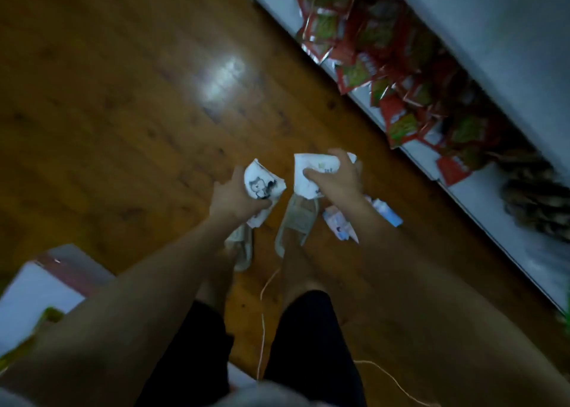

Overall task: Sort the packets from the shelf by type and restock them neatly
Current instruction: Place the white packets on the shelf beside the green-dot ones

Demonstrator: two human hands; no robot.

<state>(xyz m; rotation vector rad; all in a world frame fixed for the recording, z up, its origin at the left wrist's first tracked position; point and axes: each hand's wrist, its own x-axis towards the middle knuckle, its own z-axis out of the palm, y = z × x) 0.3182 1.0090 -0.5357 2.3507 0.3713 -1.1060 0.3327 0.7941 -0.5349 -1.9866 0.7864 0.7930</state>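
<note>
My left hand (236, 198) grips white packets with a black cartoon print (262, 186), held above the wooden floor. Just to its right, my right hand (334, 176) grips a plain white packet with a small print (311, 166). Both hands hover over my feet. On the white shelf (410, 152) at the upper right lies a jumbled heap of red and green packets (385, 52). Further along the shelf sits a pile of dark brown striped packets (536, 197), blurred.
A few white, pink and blue packets (354, 221) lie on the floor beside my right foot. A white box or low shelf with a red edge (46, 283) stands at the lower left. A thin cord (262, 314) runs along the floor between my legs.
</note>
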